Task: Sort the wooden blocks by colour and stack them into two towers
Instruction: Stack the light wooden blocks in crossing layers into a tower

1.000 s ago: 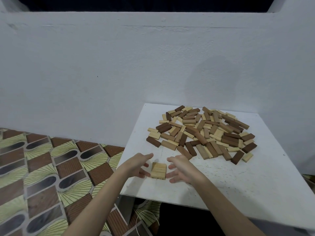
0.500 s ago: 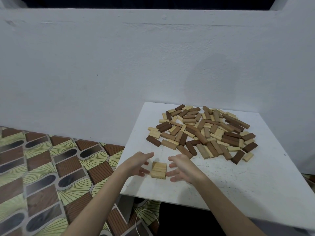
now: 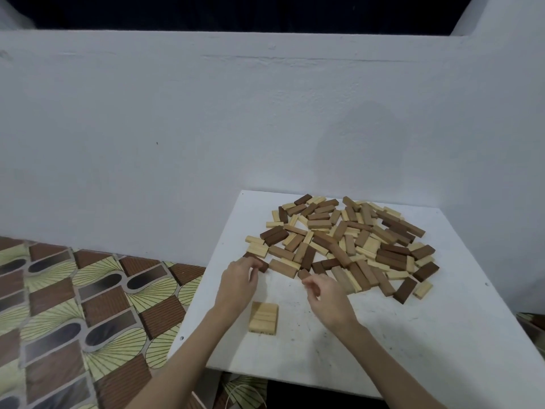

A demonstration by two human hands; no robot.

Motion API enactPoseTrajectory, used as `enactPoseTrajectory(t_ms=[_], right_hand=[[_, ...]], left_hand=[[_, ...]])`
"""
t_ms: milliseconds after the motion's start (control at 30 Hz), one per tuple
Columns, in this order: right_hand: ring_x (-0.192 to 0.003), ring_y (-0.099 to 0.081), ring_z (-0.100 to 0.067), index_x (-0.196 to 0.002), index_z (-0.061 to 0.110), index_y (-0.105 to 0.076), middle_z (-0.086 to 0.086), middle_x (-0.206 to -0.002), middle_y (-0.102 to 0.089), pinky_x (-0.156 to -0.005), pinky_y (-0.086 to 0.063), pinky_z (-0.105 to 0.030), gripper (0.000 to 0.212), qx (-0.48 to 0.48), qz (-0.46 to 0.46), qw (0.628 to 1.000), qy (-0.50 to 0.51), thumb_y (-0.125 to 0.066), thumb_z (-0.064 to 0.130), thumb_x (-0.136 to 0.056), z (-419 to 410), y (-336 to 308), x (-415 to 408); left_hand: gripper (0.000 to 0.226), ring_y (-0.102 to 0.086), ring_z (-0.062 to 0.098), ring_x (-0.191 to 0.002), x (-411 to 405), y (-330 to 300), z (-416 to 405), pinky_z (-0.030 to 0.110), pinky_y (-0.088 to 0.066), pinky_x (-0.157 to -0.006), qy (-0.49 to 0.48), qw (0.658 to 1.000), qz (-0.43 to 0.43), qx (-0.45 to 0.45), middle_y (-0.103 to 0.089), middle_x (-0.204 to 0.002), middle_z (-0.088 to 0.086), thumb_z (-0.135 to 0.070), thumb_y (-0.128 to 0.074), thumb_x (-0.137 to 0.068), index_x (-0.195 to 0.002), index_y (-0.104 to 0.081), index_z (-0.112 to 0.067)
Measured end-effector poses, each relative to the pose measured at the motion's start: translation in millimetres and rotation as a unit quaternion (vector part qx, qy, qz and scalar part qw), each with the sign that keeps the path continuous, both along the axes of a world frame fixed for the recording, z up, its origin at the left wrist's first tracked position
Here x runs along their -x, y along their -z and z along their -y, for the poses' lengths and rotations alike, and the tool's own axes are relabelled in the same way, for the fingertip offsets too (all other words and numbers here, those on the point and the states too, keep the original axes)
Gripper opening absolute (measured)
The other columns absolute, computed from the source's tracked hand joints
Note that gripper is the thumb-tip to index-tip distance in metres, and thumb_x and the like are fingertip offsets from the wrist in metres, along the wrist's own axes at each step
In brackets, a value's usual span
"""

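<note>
A heap of light and dark wooden blocks (image 3: pixel 348 240) covers the far part of the white table (image 3: pixel 413 335). Near the front edge sits a small square layer of three light blocks (image 3: pixel 263 318), with nothing touching it. My left hand (image 3: pixel 239 283) reaches to the heap's near left edge, its fingers curled round a dark brown block (image 3: pixel 263 265). My right hand (image 3: pixel 324 299) hovers at the heap's near edge beside another dark block (image 3: pixel 303 273), fingers curled; whether they touch it is unclear.
The table stands against a white wall (image 3: pixel 177 143). To its left lies a patterned brown and green floor (image 3: pixel 73 305). Bare tabletop lies to the right of the light layer.
Both hands have let go of the light block layer and moved forward to the heap's near edge. The left hand has taken hold of a dark block.
</note>
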State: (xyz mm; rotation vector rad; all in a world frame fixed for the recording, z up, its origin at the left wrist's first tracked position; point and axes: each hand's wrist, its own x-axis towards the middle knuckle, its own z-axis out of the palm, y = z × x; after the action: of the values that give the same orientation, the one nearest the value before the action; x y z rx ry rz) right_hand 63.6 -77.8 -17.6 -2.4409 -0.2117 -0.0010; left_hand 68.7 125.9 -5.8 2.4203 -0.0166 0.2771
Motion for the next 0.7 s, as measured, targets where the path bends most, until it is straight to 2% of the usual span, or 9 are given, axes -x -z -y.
enactPoseTrajectory(t_ms=[100,233,333,400,567,700], right_hand=[[-0.098,-0.053,-0.014,-0.106,0.016,-0.065,0.003,-0.100,-0.060,-0.080,-0.048,-0.029,0.022,0.039,0.019,0.998,-0.034,-0.047,0.013,-0.095,-9,-4,-21],[-0.106,-0.051,-0.019,-0.111,0.012,-0.064,0.000,-0.110,-0.061,-0.088,-0.046,-0.032,0.025,0.055,0.038,0.996,-0.059,-0.045,0.010,-0.095,-23,-9,-52],[-0.108,-0.048,-0.022,-0.109,0.011,-0.062,-0.003,-0.110,-0.061,-0.088,-0.045,-0.034,0.023,0.085,0.035,0.993,-0.071,-0.045,0.010,-0.094,-37,-9,-73],[-0.108,-0.049,-0.025,-0.108,0.010,-0.062,-0.005,-0.111,-0.061,-0.088,-0.044,-0.035,0.022,0.098,0.036,0.991,-0.082,-0.045,0.010,-0.095,-46,-9,-88],[-0.114,-0.045,-0.023,-0.119,0.015,-0.059,-0.004,-0.117,-0.057,-0.091,-0.041,-0.033,0.026,0.144,0.051,0.982,-0.111,-0.052,0.019,-0.094,-67,-11,-123],[-0.120,-0.039,-0.026,-0.129,0.015,-0.051,-0.006,-0.127,-0.050,-0.097,-0.035,-0.034,0.046,0.226,0.034,0.960,-0.161,-0.063,0.030,-0.087,-78,-12,-143]], left_hand=[[0.019,-0.057,0.024,-0.098,-32,3,-9,0.033,-0.045,-0.086,-0.006,0.999,-0.004,-0.053,-0.066,-0.104,0.006,-0.007,-0.050,-0.093,-0.103,-0.066,-0.009],[0.026,-0.052,0.027,-0.109,-73,-2,-5,0.034,-0.042,-0.093,0.003,0.994,-0.054,-0.092,-0.057,-0.117,0.011,-0.006,-0.046,-0.094,-0.117,-0.057,-0.005],[0.039,-0.047,0.029,-0.114,-98,-1,-7,0.035,-0.041,-0.095,0.002,0.985,-0.098,-0.141,-0.050,-0.126,0.011,0.006,-0.040,-0.090,-0.124,-0.052,-0.006],[0.042,-0.044,0.029,-0.118,-111,2,-15,0.035,-0.040,-0.097,0.012,0.978,-0.131,-0.164,-0.047,-0.132,0.010,0.005,-0.040,-0.090,-0.130,-0.046,-0.009],[0.049,-0.040,0.028,-0.127,-135,4,-26,0.031,-0.035,-0.102,0.056,0.966,-0.220,-0.119,-0.042,-0.140,0.011,-0.003,-0.047,-0.091,-0.138,-0.035,-0.010],[0.055,-0.045,0.026,-0.121,-144,6,-31,0.031,-0.041,-0.098,0.064,0.966,-0.239,-0.080,-0.046,-0.136,0.010,-0.002,-0.054,-0.087,-0.138,-0.034,-0.011]])
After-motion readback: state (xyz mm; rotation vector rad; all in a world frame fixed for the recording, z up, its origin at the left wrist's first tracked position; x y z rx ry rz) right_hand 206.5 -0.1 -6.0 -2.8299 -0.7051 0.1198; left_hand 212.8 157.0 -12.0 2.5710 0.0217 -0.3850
